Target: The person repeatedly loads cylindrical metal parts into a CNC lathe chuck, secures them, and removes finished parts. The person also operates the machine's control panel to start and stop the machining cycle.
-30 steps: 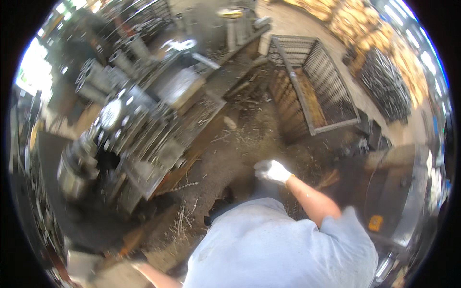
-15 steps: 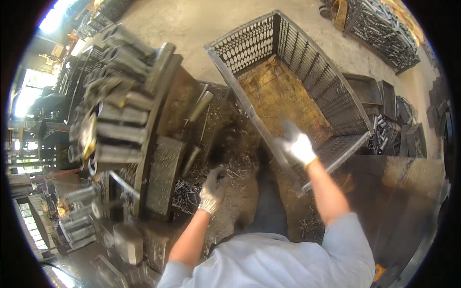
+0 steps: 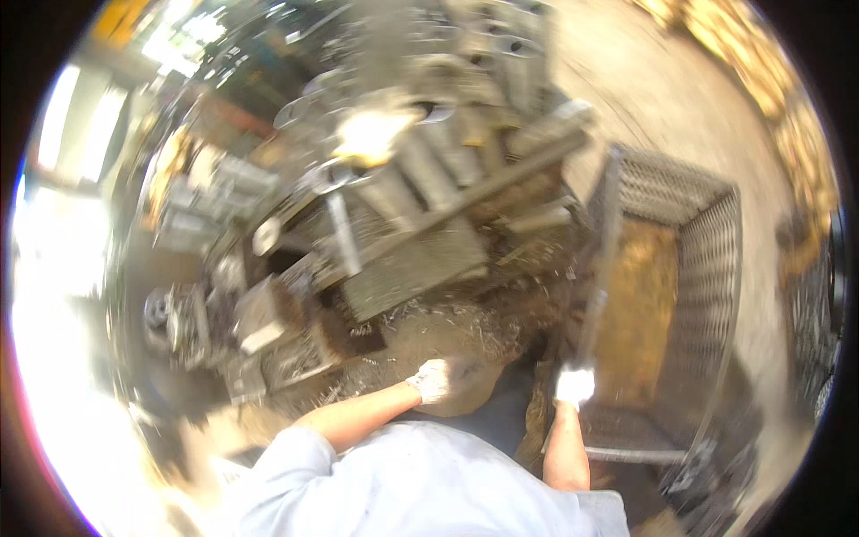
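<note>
Since half a second ago my view has swung left, so the grey wire-mesh metal crate (image 3: 707, 268) with its rusty brown floor now sits at the right instead of straight ahead. My right hand (image 3: 574, 386), in a white glove, has come to the near left corner of that crate and is closed around the lower end of a long grey metal bar (image 3: 598, 286) that runs up along the crate's left wall. My left hand (image 3: 436, 380), also white-gloved, lies left of the crate on a rounded brown heap of tangled metal shavings (image 3: 465, 336); blur hides whether its fingers are curled or flat. Beyond the heap, farther left of the crate, stand blurred grey ribbed steel machine blocks (image 3: 420, 259).
</note>
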